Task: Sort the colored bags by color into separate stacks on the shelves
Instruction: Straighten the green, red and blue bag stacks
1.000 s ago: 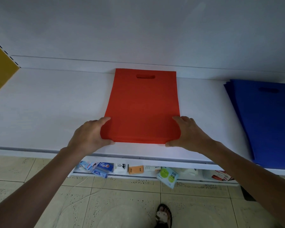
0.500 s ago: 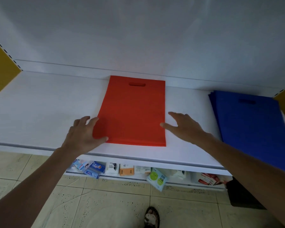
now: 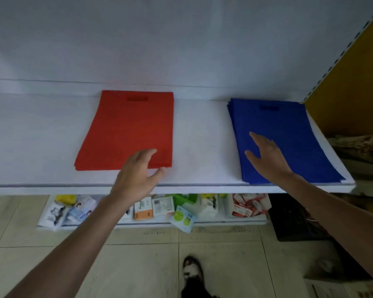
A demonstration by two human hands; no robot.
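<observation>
Flat rectangular red bags (image 3: pixel 127 130), blue bags (image 3: pixel 278 125)

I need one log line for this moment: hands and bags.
left hand open, over red bag stack | right hand open, over blue bag stack | stacks flat on white shelf

Left hand (image 3: pixel 136 175) and right hand (image 3: pixel 265 155): both bare. Left forearm (image 3: pixel 73 244), behind its hand, is uncovered all the way to the frame edge. Right forearm (image 3: pixel 332 209) is the same. Below and between the hands is one foot (image 3: pixel 191 268) in a dark open sandal (image 3: pixel 195 284), with a light patch at the toe end. It's blurred, so strap detail can't be read.
</observation>
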